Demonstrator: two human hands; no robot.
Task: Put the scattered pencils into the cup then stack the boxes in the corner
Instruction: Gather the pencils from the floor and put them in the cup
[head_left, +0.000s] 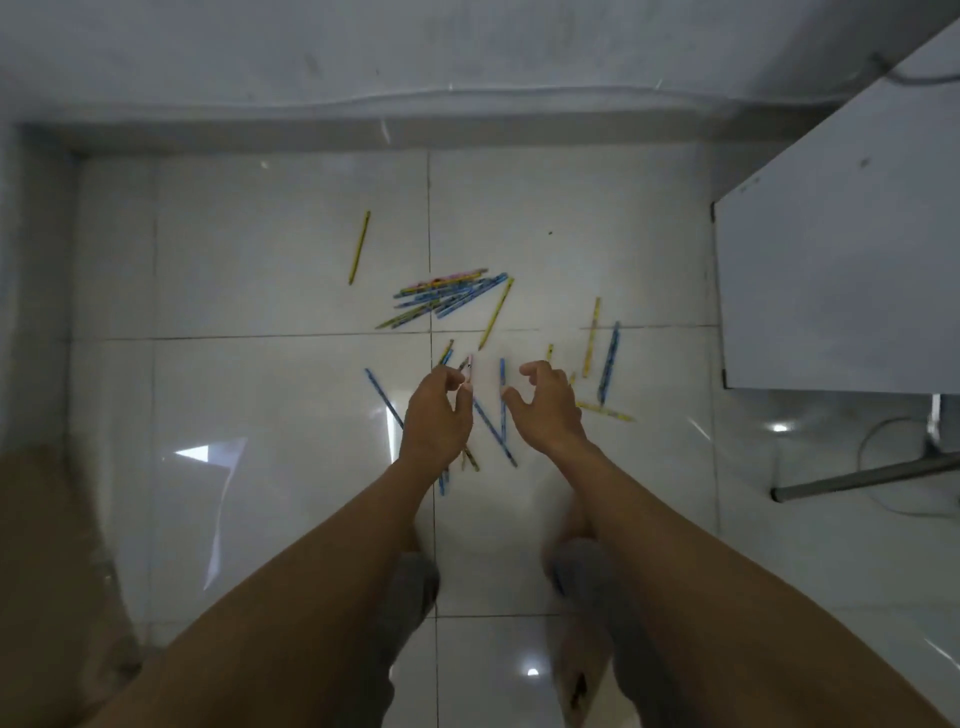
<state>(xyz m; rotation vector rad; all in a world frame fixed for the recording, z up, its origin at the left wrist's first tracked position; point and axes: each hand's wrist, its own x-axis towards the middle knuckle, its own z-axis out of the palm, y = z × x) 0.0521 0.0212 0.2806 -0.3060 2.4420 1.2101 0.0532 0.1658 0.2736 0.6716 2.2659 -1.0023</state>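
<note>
Several blue and yellow pencils lie scattered on the white tiled floor. A tight cluster of pencils lies beyond my hands, and a lone yellow pencil rests farther left. My left hand hovers low with its fingertips pinched on a pink pencil. My right hand is beside it, thumb and fingers spread above a blue pencil, holding nothing. More pencils lie to the right of that hand. No cup and no boxes are in view.
A white table stands at the right, its metal leg and a cable on the floor below it. A wall closes the far side. My feet stand just behind my hands. Something brown and blurred fills the lower left.
</note>
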